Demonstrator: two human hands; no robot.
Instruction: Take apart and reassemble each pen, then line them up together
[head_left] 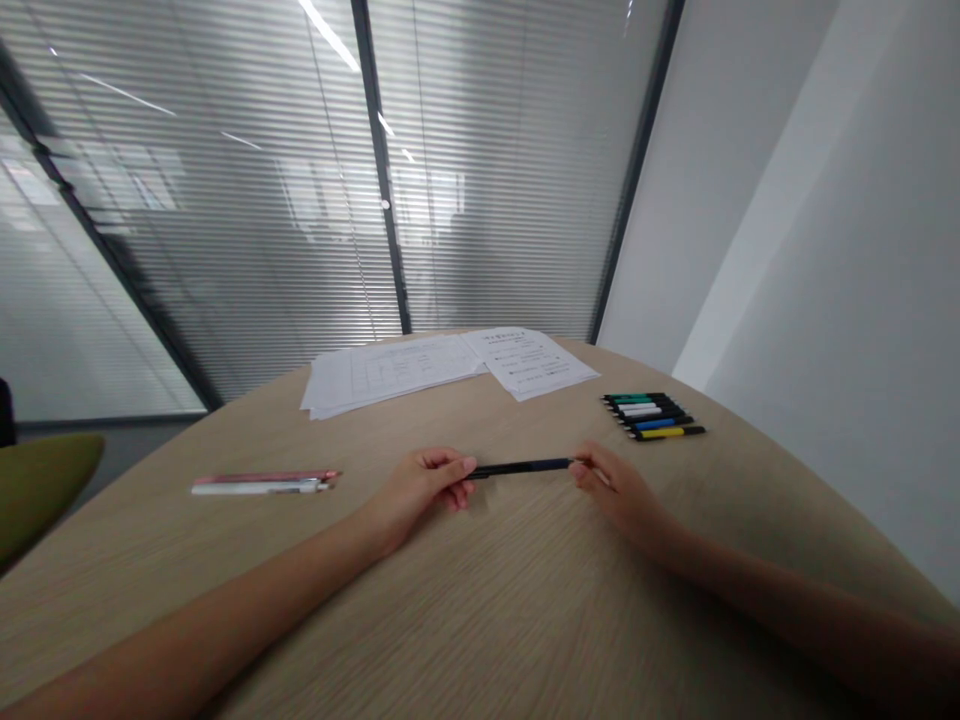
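Observation:
A dark pen (521,467) lies level just above the wooden table (480,620), held at both ends. My left hand (424,487) pinches its left end with curled fingers. My right hand (615,487) pinches its right end. Both forearms rest on the table top.
A row of several pens (654,415) with coloured clips lies to the right of my right hand. A pink pen and a white pen (262,483) lie to the left. Printed sheets (442,368) are spread at the table's far edge. A green chair (41,480) stands at the left.

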